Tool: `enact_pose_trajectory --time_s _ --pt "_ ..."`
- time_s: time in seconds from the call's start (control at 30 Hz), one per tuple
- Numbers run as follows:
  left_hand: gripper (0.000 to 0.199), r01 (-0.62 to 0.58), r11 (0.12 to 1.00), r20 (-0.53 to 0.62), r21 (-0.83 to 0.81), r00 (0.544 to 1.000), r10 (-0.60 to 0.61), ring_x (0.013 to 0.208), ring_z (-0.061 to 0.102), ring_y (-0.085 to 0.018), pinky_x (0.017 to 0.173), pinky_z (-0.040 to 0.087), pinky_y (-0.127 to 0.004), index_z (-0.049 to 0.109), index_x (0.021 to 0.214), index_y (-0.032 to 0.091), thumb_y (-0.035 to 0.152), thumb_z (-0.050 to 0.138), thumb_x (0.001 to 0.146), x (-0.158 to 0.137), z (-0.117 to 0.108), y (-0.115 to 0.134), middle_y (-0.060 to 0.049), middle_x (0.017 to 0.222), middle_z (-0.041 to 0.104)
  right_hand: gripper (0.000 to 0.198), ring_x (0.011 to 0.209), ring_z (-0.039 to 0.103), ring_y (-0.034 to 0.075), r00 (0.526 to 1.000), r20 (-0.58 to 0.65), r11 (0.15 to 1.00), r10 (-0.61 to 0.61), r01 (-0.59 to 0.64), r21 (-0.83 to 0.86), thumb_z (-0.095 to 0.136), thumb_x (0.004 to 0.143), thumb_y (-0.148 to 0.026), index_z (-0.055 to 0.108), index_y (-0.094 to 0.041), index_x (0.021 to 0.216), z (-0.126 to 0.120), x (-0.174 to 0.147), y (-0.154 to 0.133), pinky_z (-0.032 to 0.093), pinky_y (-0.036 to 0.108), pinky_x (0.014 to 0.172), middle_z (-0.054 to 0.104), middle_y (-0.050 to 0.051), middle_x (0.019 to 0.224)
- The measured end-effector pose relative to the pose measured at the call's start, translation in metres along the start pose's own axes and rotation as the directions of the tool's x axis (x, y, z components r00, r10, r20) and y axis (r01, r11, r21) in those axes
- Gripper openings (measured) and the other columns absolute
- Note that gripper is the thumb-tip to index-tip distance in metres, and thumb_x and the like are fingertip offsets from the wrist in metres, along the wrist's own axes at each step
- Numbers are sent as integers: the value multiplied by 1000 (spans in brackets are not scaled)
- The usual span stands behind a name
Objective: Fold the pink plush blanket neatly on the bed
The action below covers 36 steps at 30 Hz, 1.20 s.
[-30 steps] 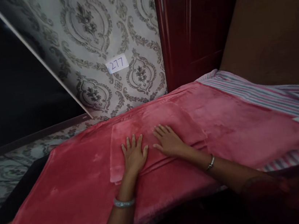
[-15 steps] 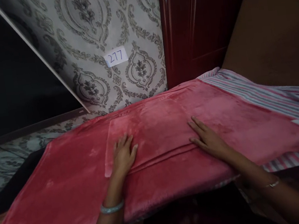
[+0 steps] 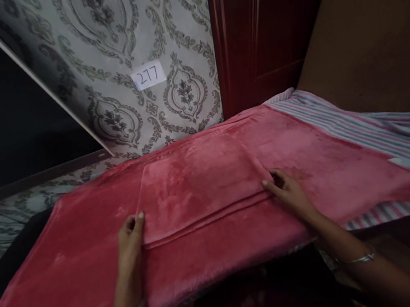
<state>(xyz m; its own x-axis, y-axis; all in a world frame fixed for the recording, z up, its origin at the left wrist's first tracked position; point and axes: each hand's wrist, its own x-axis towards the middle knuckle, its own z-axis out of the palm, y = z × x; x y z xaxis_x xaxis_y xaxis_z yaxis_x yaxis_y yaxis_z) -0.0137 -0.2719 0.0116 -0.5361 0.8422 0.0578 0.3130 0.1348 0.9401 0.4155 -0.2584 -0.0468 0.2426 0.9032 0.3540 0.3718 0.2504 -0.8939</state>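
A folded pink plush cloth [image 3: 201, 184] lies in the middle of a larger pink plush blanket [image 3: 92, 269] of the same colour. Two layered folds show along its near edge. My left hand [image 3: 130, 236] is closed at the cloth's left edge, thumb and fingers pinching it near the front corner. On the opposite side, my right hand [image 3: 289, 192] pinches the right edge close to the near corner. The cloth still rests flat on the blanket. A faint handprint marks its nap.
Striped fabric [image 3: 328, 117] lies under the blanket at the right. Behind stand patterned wallpaper [image 3: 111, 75] with a paper label reading 277 [image 3: 148, 75], a dark red wooden panel [image 3: 253, 31] and a cardboard box [image 3: 374, 35]. A large black screen [image 3: 13, 108] is at the left.
Both hands were lying flat on the cloth; now they grip its side edges. The left hand moved left, and the right hand shifted slightly outward. The view has turned a little.
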Motion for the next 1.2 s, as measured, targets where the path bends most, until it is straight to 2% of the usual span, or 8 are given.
enact_pose_trajectory --time_s 0.07,0.23,0.43,0.6,0.77,0.9,1.0,1.2 --pt "56 80 988 76 -135 995 -70 59 60 -16 55 48 -26 67 80 18 68 80 57 -4 0 -1 -1 69 68 39 82 65 23 999 51 1000 -17 16 14 64 82 -57 67 -21 98 -3 -1 -5 53 35 75 72 7 93" --pt "62 139 974 176 -179 979 -107 75 69 -22 66 54 -29 74 91 16 65 87 54 -11 -5 -2 -6 77 74 34 69 56 20 985 170 995 -14 31 -97 65 80 -55 63 -22 74 -13 3 -14 46 32 64 63 3 74" --pt "55 123 911 85 -393 992 -97 72 68 -21 67 55 -30 73 82 18 57 91 48 -16 -9 3 -2 73 72 34 71 55 19 989 146 997 -28 39 -73 62 80 -54 55 -23 66 -19 6 -20 47 32 68 58 2 72" --pt "42 69 949 27 -307 998 -63 78 68 -24 71 56 -33 72 73 19 53 87 52 -12 -12 -2 -4 74 73 43 66 52 19 970 224 994 94 -78 -83 60 79 -64 58 -22 70 -19 -3 -19 44 30 60 56 1 68" --pt "32 -67 961 -54 -268 997 55 107 67 -28 89 56 -35 73 73 24 47 87 55 -7 -16 -10 -6 90 77 52 69 55 20 968 204 989 146 -141 -38 56 81 -73 57 -23 68 -19 -4 -21 46 31 64 56 1 67" --pt "44 -12 952 11 -306 1000 16 94 70 -26 83 57 -36 73 78 20 59 83 60 -3 -12 -14 -6 83 76 50 82 62 24 989 135 998 54 -52 -24 58 82 -69 64 -22 68 -17 0 -26 51 37 78 64 6 80" --pt "52 15 921 -84 -390 995 -52 77 68 -19 76 56 -31 73 80 18 63 84 55 1 -7 -15 -2 76 74 45 96 64 27 995 99 1000 -20 22 -10 59 83 -65 69 -23 72 -15 2 -26 51 40 89 68 9 96" --pt "37 212 908 -12 -362 973 -232 74 69 -23 73 58 -36 72 77 19 48 83 57 11 -7 -17 -4 73 74 47 93 66 29 977 205 996 66 -53 -68 60 81 -66 73 -21 74 -13 -1 -10 53 43 87 70 11 93"
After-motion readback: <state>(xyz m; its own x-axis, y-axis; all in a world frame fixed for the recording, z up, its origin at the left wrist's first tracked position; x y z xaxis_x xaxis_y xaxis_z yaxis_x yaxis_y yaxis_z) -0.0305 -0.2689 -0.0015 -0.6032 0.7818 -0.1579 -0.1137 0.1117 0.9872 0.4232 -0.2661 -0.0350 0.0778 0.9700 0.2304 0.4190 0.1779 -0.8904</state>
